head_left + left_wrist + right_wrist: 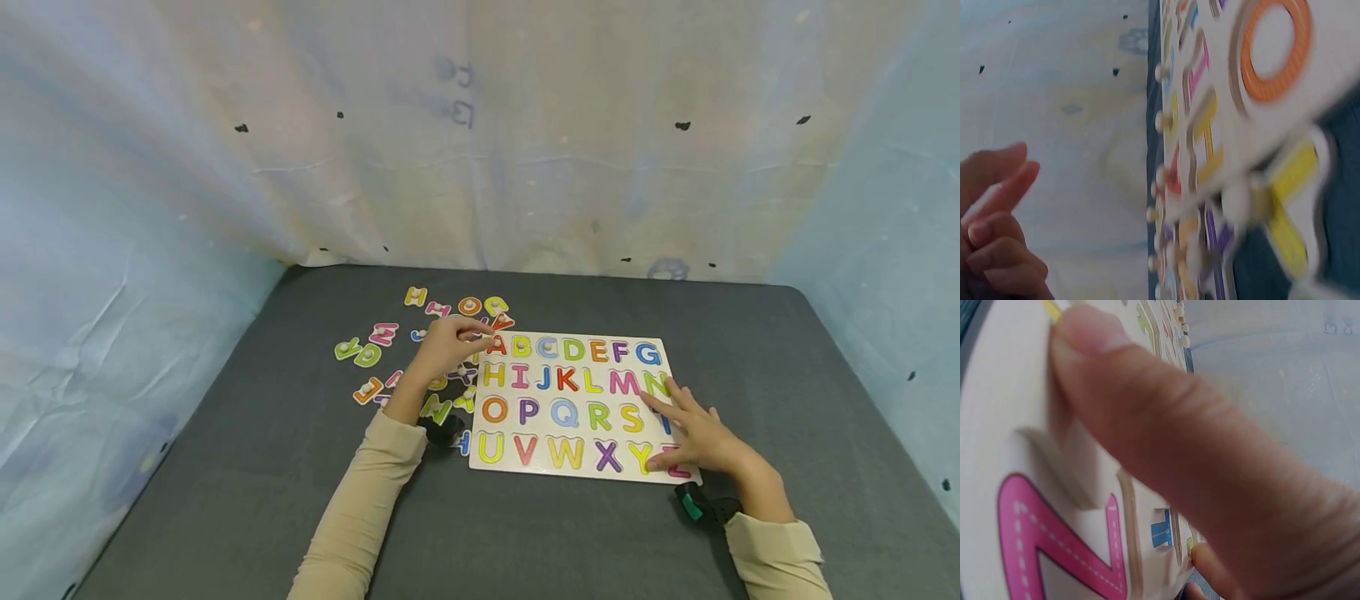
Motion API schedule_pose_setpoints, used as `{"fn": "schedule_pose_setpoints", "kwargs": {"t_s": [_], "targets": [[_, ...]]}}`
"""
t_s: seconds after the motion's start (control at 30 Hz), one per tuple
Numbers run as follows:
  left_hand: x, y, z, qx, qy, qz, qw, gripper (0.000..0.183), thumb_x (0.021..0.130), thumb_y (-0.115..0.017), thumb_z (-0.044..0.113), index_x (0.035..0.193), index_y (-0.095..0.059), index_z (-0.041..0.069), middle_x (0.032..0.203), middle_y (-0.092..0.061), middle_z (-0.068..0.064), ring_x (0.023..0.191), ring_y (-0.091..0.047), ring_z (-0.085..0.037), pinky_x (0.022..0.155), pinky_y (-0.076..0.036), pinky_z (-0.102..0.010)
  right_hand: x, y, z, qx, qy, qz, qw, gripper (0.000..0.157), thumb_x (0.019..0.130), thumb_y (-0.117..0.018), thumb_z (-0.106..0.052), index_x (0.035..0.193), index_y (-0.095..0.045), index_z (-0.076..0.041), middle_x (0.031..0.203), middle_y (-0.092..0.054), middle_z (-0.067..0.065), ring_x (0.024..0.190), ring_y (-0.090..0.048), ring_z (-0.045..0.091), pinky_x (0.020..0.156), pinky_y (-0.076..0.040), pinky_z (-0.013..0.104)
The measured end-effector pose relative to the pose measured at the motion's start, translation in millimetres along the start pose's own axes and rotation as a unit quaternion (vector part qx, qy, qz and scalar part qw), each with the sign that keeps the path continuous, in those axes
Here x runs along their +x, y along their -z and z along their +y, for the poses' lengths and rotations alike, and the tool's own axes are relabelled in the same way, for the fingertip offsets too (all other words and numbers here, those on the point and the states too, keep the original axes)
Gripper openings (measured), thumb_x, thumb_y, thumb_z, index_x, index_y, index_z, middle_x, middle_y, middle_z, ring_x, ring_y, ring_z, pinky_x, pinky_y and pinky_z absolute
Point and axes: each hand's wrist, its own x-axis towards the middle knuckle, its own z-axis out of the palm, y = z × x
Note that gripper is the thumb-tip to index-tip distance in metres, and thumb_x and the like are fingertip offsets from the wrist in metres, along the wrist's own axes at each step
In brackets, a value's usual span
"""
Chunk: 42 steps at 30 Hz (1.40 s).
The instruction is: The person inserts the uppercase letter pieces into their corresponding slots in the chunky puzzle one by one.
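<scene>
A white alphabet puzzle board (551,475) with coloured letter slots lies on the grey table. My left hand (450,343) is raised over the board's upper left corner, beside the red letter A (497,345). Its thumb and index fingertips (1019,152) come close together with nothing between them, and the other fingers are loosely bent. Small knobs stand on A, B (521,347) and C (547,347). On the board's right edge rests my right hand (697,433), fingers spread; its thumb (1104,369) lies near the pink Z (1054,544). Part of the right column is hidden beneath it.
Loose knobbed letter pieces lie left of the board, among them a yellow H (416,296), an orange O (470,306), a pink M (384,334) and a green D (367,355). Some are hidden by the left arm. Pale cloth walls (525,167) enclose the table (247,467).
</scene>
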Motion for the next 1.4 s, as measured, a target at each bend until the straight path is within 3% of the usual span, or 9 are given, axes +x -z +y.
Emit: {"fn": "schedule_pose_setpoints", "kwargs": {"t_s": [0.17, 0.5, 0.67, 0.8, 0.97, 1.4], "targets": [[-9.7, 16.9, -11.9, 0.005, -0.021, -0.006, 0.9998, 0.026, 0.091, -0.067, 0.021, 0.11, -0.071, 0.005, 0.056, -0.03, 0.003, 0.05, -0.026, -0.011, 0.056, -0.03, -0.024, -1, 1.0, -1, 0.004, -0.003, 0.003, 1.0, 0.108, 0.06, -0.088, -0.039, 0.147, -0.034, -0.004, 0.155, -0.008, 0.037, 0.138, -0.008, 0.065, 0.1, -0.004, 0.081], [-23.4, 55.5, -42.5, 0.025, -0.006, 0.019, 0.9995, 0.029, 0.093, -0.064, 0.022, 0.113, -0.07, 0.001, 0.056, -0.032, 0.003, 0.05, -0.028, -0.008, 0.06, -0.033, -0.027, 1, -0.9, 0, -0.002, -0.003, 0.001, 1.0, 0.108, 0.06, -0.088, -0.041, 0.147, -0.035, -0.005, 0.155, -0.009, 0.036, 0.138, -0.008, 0.064, 0.1, -0.005, 0.081], [-32.5, 80.0, -62.4, 0.049, 0.022, 0.036, 0.9979, 0.031, 0.093, -0.064, 0.025, 0.114, -0.069, 0.002, 0.058, -0.032, 0.003, 0.051, -0.029, -0.008, 0.061, -0.034, -0.027, 2, -0.3, -1, 0.01, -0.002, 0.0, 1.0, 0.108, 0.061, -0.088, -0.04, 0.147, -0.034, -0.004, 0.155, -0.007, 0.037, 0.138, -0.006, 0.064, 0.1, -0.002, 0.081], [-40.3, 94.3, -77.4, 0.024, 0.056, 0.048, 0.997, 0.034, 0.092, -0.065, 0.025, 0.117, -0.068, 0.002, 0.058, -0.035, 0.004, 0.052, -0.031, -0.008, 0.057, -0.033, -0.024, 1, 0.2, -1, 0.009, 0.002, 0.001, 1.0, 0.107, 0.061, -0.088, -0.039, 0.147, -0.035, -0.003, 0.155, -0.009, 0.037, 0.138, -0.007, 0.065, 0.1, -0.002, 0.081], [-42.8, 102.7, -92.8, 0.016, 0.063, 0.058, 0.9962, 0.034, 0.092, -0.065, 0.023, 0.118, -0.068, 0.002, 0.058, -0.037, 0.007, 0.051, -0.031, -0.005, 0.053, -0.031, -0.022, -1, -0.6, 1, 0.004, 0.0, 0.006, 1.0, 0.108, 0.059, -0.088, -0.04, 0.146, -0.035, -0.004, 0.154, -0.01, 0.037, 0.137, -0.008, 0.066, 0.099, -0.004, 0.082], [-53.7, 111.9, -122.6, 0.084, 0.124, 0.064, 0.9866, 0.033, 0.092, -0.065, 0.023, 0.114, -0.069, 0.0, 0.055, -0.033, 0.007, 0.051, -0.031, -0.009, 0.058, -0.032, -0.027, -1, -1.0, 1, 0.007, 0.01, 0.005, 1.0, 0.107, 0.061, -0.088, -0.037, 0.147, -0.034, -0.004, 0.154, -0.01, 0.038, 0.137, -0.008, 0.066, 0.098, -0.004, 0.082]]}}
